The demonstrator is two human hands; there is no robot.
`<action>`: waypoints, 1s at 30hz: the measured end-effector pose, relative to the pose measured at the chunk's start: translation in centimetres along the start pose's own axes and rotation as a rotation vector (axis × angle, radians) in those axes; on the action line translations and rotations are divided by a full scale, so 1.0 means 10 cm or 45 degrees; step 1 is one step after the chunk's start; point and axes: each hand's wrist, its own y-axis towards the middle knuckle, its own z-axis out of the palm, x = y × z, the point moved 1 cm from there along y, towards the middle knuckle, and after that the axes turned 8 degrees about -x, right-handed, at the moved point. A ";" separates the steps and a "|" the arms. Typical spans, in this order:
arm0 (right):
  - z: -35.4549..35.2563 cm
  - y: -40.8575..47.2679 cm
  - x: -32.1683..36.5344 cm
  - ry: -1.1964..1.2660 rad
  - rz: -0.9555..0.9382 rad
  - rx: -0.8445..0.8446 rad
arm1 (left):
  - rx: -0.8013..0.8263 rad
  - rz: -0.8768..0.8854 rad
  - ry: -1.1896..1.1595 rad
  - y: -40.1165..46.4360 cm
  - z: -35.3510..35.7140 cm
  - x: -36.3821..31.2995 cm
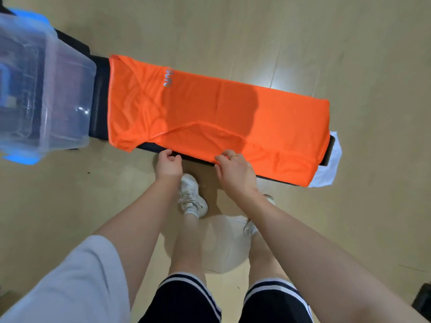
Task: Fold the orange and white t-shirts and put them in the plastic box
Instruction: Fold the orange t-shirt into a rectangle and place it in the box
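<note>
From the head camera, I look down on the orange t-shirt [217, 113] spread along a narrow dark worktop [100, 99], one side already folded over toward the middle. My right hand [235, 170] is at the near edge of the shirt, its fingers [221, 158] curled and pinching the orange cloth where it hangs over the worktop's edge; a ring shows on one of them. My left hand [169, 165] is just beside it, to its left, fingers curled loosely inward at the worktop's edge next to the folded sleeve; I cannot tell whether they hold any cloth. Well off to the right of my right hand, the white t-shirt [328, 164] pokes out from under the orange one at the end of the worktop. Far to the left of my left hand, the clear plastic box [53, 94] sits on the worktop's other end. Below my hands, white shoes [191, 197] stand on the wooden floor [326, 38].
</note>
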 end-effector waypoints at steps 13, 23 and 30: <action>0.89 1.07 1.23 -0.312 -0.140 0.028 | -0.010 -0.638 -0.712 1.55 -0.83 0.11; 0.71 1.10 1.31 -0.302 -0.042 -0.180 | 0.097 -0.681 -1.109 1.66 -1.16 -0.20; 0.78 1.00 1.32 -0.660 -0.026 0.068 | -0.298 -0.524 -0.363 1.70 -0.97 -0.22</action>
